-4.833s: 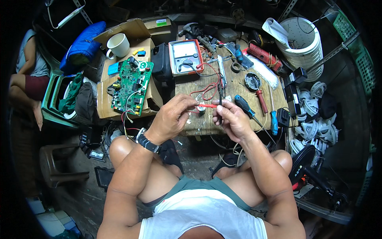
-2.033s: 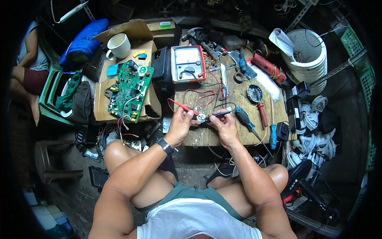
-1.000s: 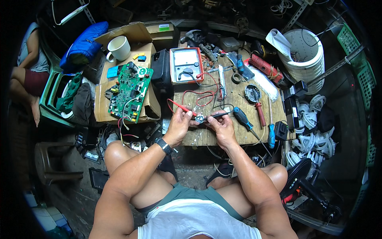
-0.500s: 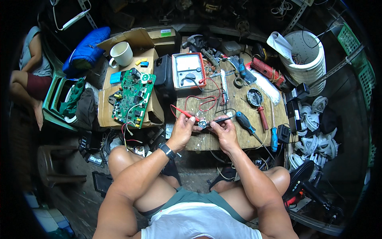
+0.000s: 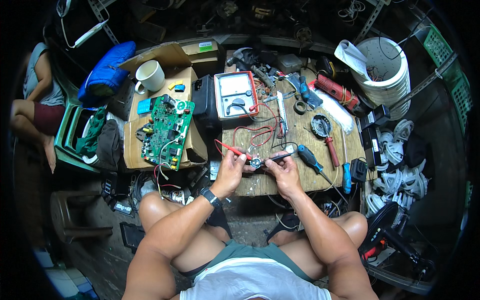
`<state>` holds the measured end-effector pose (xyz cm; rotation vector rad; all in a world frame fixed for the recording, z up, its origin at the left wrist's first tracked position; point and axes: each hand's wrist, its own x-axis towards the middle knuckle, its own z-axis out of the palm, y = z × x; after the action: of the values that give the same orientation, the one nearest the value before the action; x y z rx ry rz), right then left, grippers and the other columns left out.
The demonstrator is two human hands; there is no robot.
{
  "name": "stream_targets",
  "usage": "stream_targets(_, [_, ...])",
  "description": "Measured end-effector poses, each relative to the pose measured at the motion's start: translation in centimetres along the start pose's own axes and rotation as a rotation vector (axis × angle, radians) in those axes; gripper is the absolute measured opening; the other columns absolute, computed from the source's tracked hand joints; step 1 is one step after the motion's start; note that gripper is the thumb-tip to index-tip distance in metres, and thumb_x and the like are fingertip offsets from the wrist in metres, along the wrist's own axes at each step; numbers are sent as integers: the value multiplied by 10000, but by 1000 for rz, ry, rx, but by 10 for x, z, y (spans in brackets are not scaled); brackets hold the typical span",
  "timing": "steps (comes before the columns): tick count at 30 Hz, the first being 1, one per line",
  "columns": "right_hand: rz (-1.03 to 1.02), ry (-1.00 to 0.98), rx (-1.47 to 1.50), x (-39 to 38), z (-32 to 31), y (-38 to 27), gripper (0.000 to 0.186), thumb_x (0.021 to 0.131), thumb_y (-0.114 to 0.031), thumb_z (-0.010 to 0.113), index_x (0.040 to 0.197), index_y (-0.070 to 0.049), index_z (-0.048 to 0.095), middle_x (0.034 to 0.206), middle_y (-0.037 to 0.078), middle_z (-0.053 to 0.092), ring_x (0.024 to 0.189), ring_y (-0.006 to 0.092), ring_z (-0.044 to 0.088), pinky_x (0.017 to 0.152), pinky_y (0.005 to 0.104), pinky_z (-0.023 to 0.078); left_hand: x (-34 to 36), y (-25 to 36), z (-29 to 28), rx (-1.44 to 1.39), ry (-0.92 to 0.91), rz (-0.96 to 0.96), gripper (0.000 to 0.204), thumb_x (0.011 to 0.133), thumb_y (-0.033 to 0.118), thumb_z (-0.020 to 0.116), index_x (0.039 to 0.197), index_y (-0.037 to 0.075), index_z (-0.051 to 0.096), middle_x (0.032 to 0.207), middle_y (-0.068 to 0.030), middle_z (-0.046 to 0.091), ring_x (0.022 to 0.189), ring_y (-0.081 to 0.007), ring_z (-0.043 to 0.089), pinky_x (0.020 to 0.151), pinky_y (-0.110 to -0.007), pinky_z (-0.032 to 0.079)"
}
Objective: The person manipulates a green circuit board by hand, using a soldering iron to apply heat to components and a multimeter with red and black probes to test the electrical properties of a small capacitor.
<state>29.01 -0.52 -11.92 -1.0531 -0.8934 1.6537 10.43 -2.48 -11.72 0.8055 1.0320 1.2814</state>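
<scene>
My left hand [image 5: 232,169], wearing a dark wristwatch, is closed around a red test probe [image 5: 232,149] near the front edge of the wooden bench. In my right hand [image 5: 284,173] a black test probe [image 5: 280,156] is pinched, its tip end toward the left. Between my fingertips sits a small round metallic part [image 5: 256,163], and both probes point at it. Whether their tips touch it is too small to tell. Red and black leads run back to an analog multimeter [image 5: 234,94] in a red-rimmed case.
Left of the multimeter, a green circuit board [image 5: 168,131] and a cream mug [image 5: 150,76] rest on cardboard. Blue-handled screwdrivers [image 5: 310,157], a red-handled tool [image 5: 331,151] and a red power tool [image 5: 338,93] lie at right. Beyond stands a white bucket [image 5: 395,90]. Another person [image 5: 42,95] sits far left.
The whole view has shifted slightly, with the bench lower in the picture. Both hands keep their grip on the probes around the small round part, with little other movement.
</scene>
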Motion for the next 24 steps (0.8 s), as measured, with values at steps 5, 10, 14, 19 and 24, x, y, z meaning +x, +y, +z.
stream_targets(5, [20,13,6,-2,2,-1,237,932,-35,689,1109,-39,532,1029,109,654,942,205,679,861,348,590,-2,2,-1,3,-13,-24,220,1066,161,469,1233,24,431,1147,-126,578,985,-222,672,816,-341,608])
stream_targets(10, [28,11,35,-2,2,-1,237,930,-22,684,1110,-38,531,1039,108,640,967,206,675,877,353,591,-1,-1,-1,-7,-12,0,232,1061,192,494,1220,32,439,1149,-119,574,917,-216,687,801,-337,602])
stream_targets(14, [41,38,31,-4,6,-4,236,931,-29,686,1113,-17,536,1036,110,631,984,191,664,887,329,575,0,0,-4,0,-33,-10,229,1060,191,498,1217,34,443,1148,-117,577,930,-212,684,808,-335,601])
stream_targets(19, [43,33,49,-2,2,-1,245,930,-30,688,1121,-17,534,1040,112,625,994,196,661,888,335,576,1,4,-1,17,-30,-6,226,1060,186,498,1218,32,446,1143,-113,580,966,-206,676,819,-330,598])
stream_targets(24, [22,45,44,-6,4,0,233,929,-22,685,1108,-20,535,1028,92,625,993,181,649,891,324,570,0,1,-3,55,-34,10,227,1060,187,497,1217,31,444,1136,-110,585,975,-210,677,821,-329,597])
